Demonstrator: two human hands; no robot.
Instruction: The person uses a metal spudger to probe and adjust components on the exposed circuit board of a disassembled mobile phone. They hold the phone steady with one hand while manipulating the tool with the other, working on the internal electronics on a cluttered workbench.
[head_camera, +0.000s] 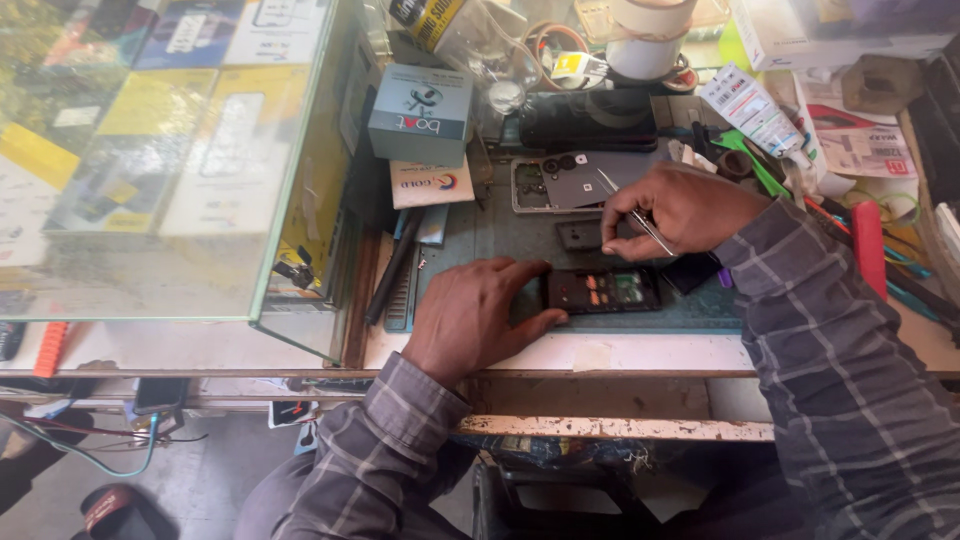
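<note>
My left hand rests on the work mat and steadies the left end of an opened dark phone with its insides showing. My right hand hovers just behind that phone and pinches metal tweezers, tips pointing up and left. A small dark part lies on the mat under the right hand. Further back lies a second phone body with its camera cluster exposed and a grey cover on it.
A glass display case full of boxed goods stands at the left. A grey-blue box, tape rolls, a white tube, red and green tools and papers crowd the back and right. The bench front edge is near me.
</note>
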